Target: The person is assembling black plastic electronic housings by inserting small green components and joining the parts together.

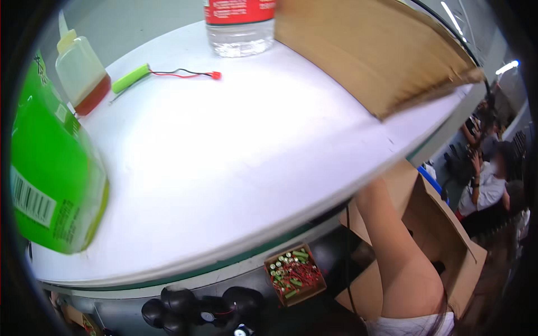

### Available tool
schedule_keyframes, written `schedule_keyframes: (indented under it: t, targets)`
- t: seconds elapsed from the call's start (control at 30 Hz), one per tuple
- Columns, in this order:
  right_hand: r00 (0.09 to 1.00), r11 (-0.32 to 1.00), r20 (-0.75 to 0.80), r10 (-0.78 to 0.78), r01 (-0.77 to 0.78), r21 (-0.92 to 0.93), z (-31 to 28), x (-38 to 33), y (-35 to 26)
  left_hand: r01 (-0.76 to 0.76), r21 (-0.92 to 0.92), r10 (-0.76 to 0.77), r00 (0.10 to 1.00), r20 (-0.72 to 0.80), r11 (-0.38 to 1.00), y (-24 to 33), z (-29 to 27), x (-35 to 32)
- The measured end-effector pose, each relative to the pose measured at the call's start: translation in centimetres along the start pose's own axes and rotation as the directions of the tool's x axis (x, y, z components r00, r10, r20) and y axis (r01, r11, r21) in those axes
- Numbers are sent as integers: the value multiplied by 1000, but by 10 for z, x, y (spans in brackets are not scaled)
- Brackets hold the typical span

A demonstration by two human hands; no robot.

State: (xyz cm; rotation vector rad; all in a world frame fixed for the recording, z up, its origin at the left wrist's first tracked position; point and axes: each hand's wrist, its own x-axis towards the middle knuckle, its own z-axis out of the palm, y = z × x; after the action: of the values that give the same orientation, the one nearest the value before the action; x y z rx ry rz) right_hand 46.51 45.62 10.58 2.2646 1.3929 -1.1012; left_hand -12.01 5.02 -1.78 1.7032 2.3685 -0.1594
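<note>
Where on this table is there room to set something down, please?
The broad middle of the table is bare, bordered by the green bottle at left, the battery and water bottle behind, the cardboard at back right and the near edge. Back left is crowded: the dropper bottle stands by the battery and the green bottle.

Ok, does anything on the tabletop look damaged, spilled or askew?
Yes: the brown cardboard on the right of the white tabletop has a creased, ragged-looking near edge, unlike its straighter left edge. No spill shows.
</note>
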Motion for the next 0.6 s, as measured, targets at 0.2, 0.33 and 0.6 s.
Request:
schedule_keyframes:
  t: [0.2,0.33,0.6]
  targets:
    - [1000,994,-15,-26,28,101,-10,0,-1,91,8,-91,996,-14,996,-5,-7,9]
    - [1000,984,13,-20,17,175,-18,-8,11,142,119,-139,990,-32,983,0,-25,8]
    - [918,969,318,-235,194,154,56,-11,-37,50,-122,-106,851,-513,991,44,-86,3]
